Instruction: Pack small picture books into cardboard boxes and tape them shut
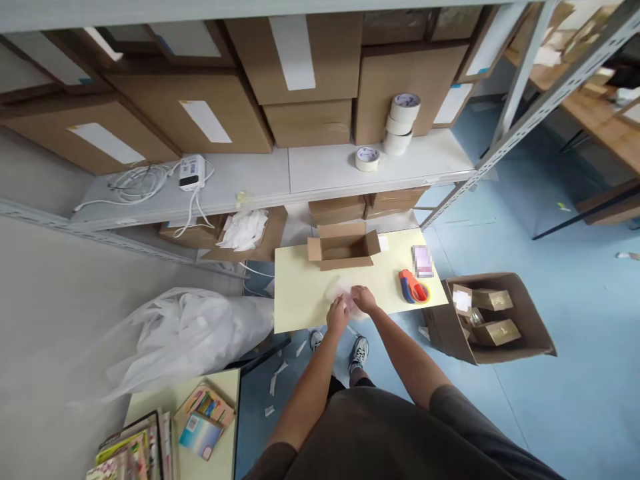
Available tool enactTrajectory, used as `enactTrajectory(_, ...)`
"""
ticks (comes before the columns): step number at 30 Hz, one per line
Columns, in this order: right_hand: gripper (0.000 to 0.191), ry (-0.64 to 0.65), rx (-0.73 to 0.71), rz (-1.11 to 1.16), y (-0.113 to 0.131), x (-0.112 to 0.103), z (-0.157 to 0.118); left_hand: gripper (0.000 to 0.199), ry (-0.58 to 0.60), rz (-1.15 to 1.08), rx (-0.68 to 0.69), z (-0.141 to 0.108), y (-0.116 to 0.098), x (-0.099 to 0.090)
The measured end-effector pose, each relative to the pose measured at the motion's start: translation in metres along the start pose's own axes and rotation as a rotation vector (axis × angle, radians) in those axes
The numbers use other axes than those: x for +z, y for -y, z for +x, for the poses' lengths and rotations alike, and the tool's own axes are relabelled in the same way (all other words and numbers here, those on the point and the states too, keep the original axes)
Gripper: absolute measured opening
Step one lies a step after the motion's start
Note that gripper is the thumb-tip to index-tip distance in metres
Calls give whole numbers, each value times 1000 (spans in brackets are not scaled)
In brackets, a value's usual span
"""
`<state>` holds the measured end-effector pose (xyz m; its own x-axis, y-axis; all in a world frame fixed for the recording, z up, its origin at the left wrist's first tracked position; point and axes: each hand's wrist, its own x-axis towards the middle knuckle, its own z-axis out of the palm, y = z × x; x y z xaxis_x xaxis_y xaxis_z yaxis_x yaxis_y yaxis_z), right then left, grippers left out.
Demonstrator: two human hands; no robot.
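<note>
Both of my hands are at the near side of the pale yellow table. Between them lies a crumpled, see-through plastic wrap with something pinkish in or under it, too blurred to name. My left hand has its fingers closed on the wrap's near left part. On the right side, my right hand pinches the wrap with bent fingers. Just beyond them stands a small cardboard box with its flaps open. A red and blue tape dispenser lies to the right of my hands.
A pink-and-white packet lies at the table's right end. An open carton holding small boxes stands on the floor at right. Ahead, a shelf carries large cartons and tape rolls. A white plastic bag bulges at left.
</note>
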<state>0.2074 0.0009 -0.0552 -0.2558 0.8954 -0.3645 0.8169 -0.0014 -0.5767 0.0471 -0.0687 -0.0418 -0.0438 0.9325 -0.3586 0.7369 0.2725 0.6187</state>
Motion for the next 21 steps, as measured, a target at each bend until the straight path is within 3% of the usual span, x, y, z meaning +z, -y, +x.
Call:
enactTrajectory(5,63,99,-99,-82,37,14,15,53,73,184,-97,18,26,-32)
enactTrajectory(8,66,-8,-42,-41,39,17,5,40,118,226,-95,24,29,-41)
enactTrajectory(11,59,-229,106,38,26,19,-19,38,88,256,-122,22,25,-40)
enactTrajectory(13,54,-310,195,116,16,22,-34,41,39,225,-116,18,22,-34)
enactTrajectory(16,50,-271,283,278,6,30,-44,47,-2,160,-118,14,21,-23)
enactTrajectory(21,50,-271,448,602,4,37,-28,48,-27,-58,-169,25,27,-17)
